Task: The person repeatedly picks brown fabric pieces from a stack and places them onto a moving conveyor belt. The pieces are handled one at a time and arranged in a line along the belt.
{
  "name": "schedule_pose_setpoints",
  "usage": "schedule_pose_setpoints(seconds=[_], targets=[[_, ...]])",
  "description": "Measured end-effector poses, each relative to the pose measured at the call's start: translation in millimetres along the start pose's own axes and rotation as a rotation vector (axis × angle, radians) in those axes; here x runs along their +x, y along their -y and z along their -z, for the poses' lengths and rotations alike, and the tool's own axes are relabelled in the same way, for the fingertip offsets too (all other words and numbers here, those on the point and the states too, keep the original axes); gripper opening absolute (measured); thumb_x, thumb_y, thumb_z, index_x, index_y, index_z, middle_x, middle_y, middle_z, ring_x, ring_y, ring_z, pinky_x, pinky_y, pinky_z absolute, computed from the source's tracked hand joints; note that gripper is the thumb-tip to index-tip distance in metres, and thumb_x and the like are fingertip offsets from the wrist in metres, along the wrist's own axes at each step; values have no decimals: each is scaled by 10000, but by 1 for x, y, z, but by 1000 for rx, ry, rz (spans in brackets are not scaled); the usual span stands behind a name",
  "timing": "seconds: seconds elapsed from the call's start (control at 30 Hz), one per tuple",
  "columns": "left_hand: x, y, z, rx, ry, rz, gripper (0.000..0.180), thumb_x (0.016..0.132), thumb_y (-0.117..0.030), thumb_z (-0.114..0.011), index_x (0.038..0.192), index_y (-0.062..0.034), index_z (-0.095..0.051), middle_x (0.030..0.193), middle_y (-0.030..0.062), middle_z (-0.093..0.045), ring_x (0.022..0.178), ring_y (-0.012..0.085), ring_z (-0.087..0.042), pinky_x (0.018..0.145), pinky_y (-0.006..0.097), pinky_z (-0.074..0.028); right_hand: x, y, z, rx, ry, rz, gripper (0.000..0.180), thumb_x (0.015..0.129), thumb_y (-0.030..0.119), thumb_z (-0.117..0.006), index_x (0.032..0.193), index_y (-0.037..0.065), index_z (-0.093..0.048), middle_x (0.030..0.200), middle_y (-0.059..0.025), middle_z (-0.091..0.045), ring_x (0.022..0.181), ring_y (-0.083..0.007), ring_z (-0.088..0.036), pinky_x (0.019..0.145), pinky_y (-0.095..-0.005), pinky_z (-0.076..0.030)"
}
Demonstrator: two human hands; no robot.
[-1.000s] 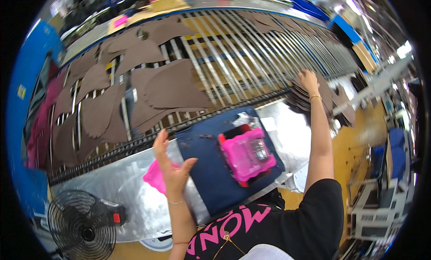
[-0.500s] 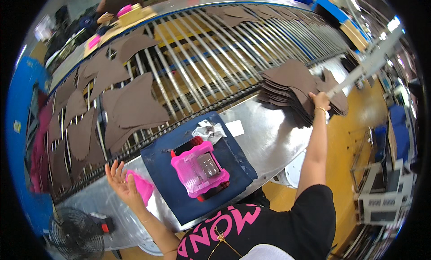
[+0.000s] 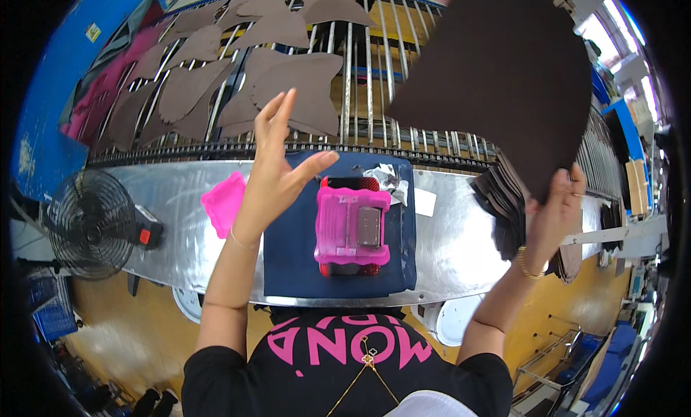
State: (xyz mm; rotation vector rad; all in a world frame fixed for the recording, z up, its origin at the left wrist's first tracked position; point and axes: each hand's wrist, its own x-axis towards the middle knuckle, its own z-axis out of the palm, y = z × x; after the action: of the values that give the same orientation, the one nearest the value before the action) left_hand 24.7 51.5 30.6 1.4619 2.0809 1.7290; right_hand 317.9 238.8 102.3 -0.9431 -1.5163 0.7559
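Note:
My right hand grips the lower corner of a dark brown cut piece of flat sheet material, raised at the right. Beneath and beside it lies a stack of similar brown pieces, partly hidden by the raised one. My left hand is in the air with fingers and thumb spread, holding nothing. Between my hands, a pink frame with a small grey block in it rests over a red-and-black base. These stand on a dark blue mat.
A wavy-edged pink piece lies left of the mat on the metal table. Several brown cut pieces cover the roller conveyor beyond. A black fan stands at the left. Crumpled wrapping and a white card lie near the frame.
My right hand has lifted a brown piece off the stack. My left hand has risen from beside the pink piece toward the mat's left edge. The view has turned.

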Motion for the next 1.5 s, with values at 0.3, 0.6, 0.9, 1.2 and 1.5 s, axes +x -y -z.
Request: schedule_pose_setpoints(seconds=[0.3, 0.6, 0.9, 1.2, 1.5], targets=[[-18, -8, 111, -205, -96, 173, 188, 877, -64, -632, 1045, 19, -624, 810, 32, -647, 560, 89, -615, 444, 179, -438, -88, -21, -84, 241, 650, 197, 356, 750, 29, -764, 1047, -19, -574, 869, -66, -676, 789, -73, -597, 659, -221, -448], [-55, -5, 156, -83, -9, 233, 175, 878, -53, -626, 1040, 12, -632, 729, 41, -652, 543, 68, -591, 476, 177, -422, -122, -18, -91, -12, 757, 435, 136, 731, 65, -743, 862, 58, -712, 799, -49, -705, 694, -159, -652, 757, -313, -421], [-51, -5, 64, 121, 452, 110, 83, 839, -65, -624, 894, -3, -632, 712, 89, -558, 587, 195, -576, 522, 282, -461, -117, -70, -2, -180, 788, 295, 190, 750, -53, -726, 926, -1, -673, 932, -94, -688, 823, -104, -599, 724, -267, -449], [-29, -40, -25, 169, 737, -321, 151, 741, -150, -721, 872, -103, -663, 830, 35, -570, 643, 250, -595, 546, 330, -474, -82, -116, 114, 78, 314, -142, 146, 894, 134, -603, 918, -4, -640, 833, -33, -639, 763, -101, -561, 719, -213, -435], [10, -36, -5, 54, 284, -97, 427, 799, -230, -726, 1184, -94, -600, 820, 35, -494, 550, 121, -449, 505, 255, -417, 22, -144, 26, 40, 239, -264, 412, 908, 125, -600, 1222, -126, -513, 1114, -158, -616, 986, -164, -574, 877, -259, -442]])
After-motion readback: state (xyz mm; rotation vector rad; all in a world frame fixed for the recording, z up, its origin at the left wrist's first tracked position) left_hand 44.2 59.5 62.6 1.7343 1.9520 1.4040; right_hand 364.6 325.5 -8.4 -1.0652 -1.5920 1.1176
